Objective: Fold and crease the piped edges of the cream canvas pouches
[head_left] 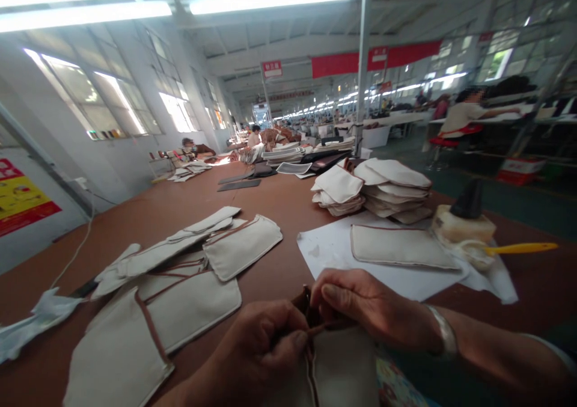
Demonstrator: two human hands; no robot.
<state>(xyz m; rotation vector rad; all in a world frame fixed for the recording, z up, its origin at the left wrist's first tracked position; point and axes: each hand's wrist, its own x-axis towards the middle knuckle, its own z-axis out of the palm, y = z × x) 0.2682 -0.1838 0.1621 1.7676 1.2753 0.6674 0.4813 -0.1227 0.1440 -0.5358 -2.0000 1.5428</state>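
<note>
Close to me at the table's near edge is a cream fabric pouch [345, 365] with brown edging, partly hidden by my hands. My left hand [270, 341] pinches the brown-trimmed edge between thumb and fingers. Curled over the upper edge of the same pouch, my right hand [356, 302] grips the brown trim, a metal bracelet on its wrist. Beyond the hands, a flat cream pouch [401, 246] lies on a white sheet [324, 257]. To the left, several similar cream pouches [189, 305] lie loosely spread and overlapping.
Two stacks of cream pieces [392, 187] stand at the back right. A yellow-handled brush [518, 248] rests by a pale container [464, 223] with a black cone on it. A white cloth [40, 320] lies at the left edge. Farther off, people sit at other tables.
</note>
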